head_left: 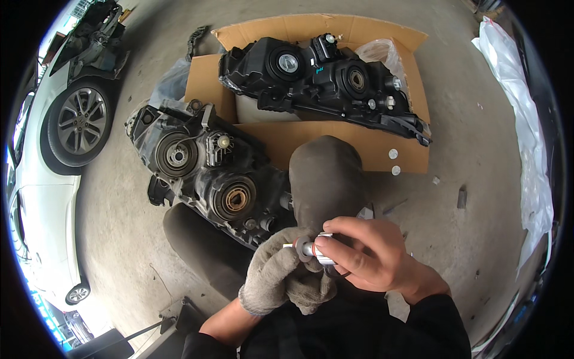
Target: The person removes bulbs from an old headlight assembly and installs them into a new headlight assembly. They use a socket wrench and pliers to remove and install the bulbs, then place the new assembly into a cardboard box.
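Note:
Between my hands, close to my body, is an LED headlight bulb [323, 249] with a ribbed silver body and a grey collar. Its ribbed end is pinched by the bare fingers of my right hand [375, 256]. My left hand [276, 273], in a grey knit glove, closes round the collar end. Part of the bulb is hidden by the fingers, and a dark cable hangs below it. A dusty black headlight housing [200, 170], its back facing up, lies against my legs on the left, with two round bulb openings.
A cleaner black headlight [326, 90] lies across an open cardboard box [335, 137] ahead. Two small white discs [393, 154] rest by the box's right corner. A white car [45, 221] stands at left, and white plastic sheeting [514, 107] lies at right.

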`<state>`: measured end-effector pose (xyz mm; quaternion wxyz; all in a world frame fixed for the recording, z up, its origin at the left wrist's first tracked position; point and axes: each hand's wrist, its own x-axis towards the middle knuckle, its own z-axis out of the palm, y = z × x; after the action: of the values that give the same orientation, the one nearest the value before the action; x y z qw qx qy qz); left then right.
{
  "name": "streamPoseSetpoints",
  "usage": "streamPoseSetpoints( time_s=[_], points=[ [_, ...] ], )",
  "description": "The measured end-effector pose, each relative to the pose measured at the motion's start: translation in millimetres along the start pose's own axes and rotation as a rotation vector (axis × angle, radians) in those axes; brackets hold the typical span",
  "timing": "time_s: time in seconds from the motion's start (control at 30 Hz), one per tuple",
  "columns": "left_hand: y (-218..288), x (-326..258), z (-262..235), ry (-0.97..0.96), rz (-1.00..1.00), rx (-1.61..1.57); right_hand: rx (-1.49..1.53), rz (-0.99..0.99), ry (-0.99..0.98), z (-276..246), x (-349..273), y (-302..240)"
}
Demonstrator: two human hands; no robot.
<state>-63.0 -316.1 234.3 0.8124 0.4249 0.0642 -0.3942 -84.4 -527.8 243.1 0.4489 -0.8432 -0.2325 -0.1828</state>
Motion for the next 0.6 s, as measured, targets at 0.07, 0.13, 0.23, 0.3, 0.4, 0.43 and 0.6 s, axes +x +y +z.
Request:
streamPoseSetpoints(
  time_s=[0.07, 0.13, 0.23, 0.3, 0.4, 0.43, 0.6],
  points=[
    [0.4, 0.4, -0.5, -0.011, 0.014, 0.021, -0.012, -0.001, 0.001, -0.3, 0.2, -0.1],
    [-0.6, 0.1, -2.6, -0.008, 0.042, 0.048, -0.02, -0.005, 0.001, -0.7, 0.2, -0.1],
    [-4.4, -0.2, 0.0, 0.028, 0.139, 0.094, -0.038, -0.014, -0.003, -1.3, -0.4, 0.3],
    [-2.2, -0.5, 1.1, 0.011, 0.139, 0.089, -0.065, -0.022, -0.011, -1.4, -1.9, 1.1],
    [-2.4, -0.9, -1.3, 0.001, 0.145, 0.125, -0.066, -0.027, 0.014, 1.3, -2.6, 2.8],
    [-3.0, -1.2, -2.7, 0.002, 0.149, 0.144, -0.066, 0.015, -0.016, 0.7, -3.2, 1.4],
    [-0.9, -1.4, -3.7, 0.058, 0.232, 0.409, -0.067, 0.158, -0.12, -5.5, -2.5, -6.4]
  ],
)
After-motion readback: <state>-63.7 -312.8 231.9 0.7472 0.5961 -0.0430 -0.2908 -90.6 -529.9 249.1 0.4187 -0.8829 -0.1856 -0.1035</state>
